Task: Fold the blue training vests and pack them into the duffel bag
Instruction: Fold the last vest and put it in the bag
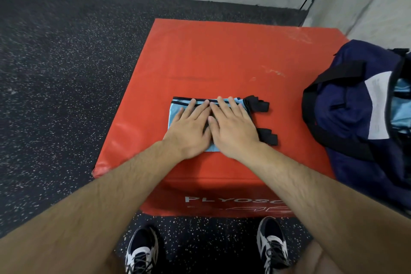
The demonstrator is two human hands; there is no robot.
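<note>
Head view, left hand (189, 128) and right hand (233, 128) flat, fingers straight, pressing folded blue vest (175, 111) beneath fingers on red plyo box (211, 55), duffel bag (347, 107) right.

You are wearing dark navy and white lace-up sports shoes with black laces, the left shoe (142, 249) and right shoe (272, 242) showing just below the near face of the red padded plyo box (222, 62). Your hairy forearms (111, 184) are showing uncovered.

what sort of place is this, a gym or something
Most likely a gym: speckled black rubber floor, a red padded plyo box, and a navy duffel bag at its right side.
</note>
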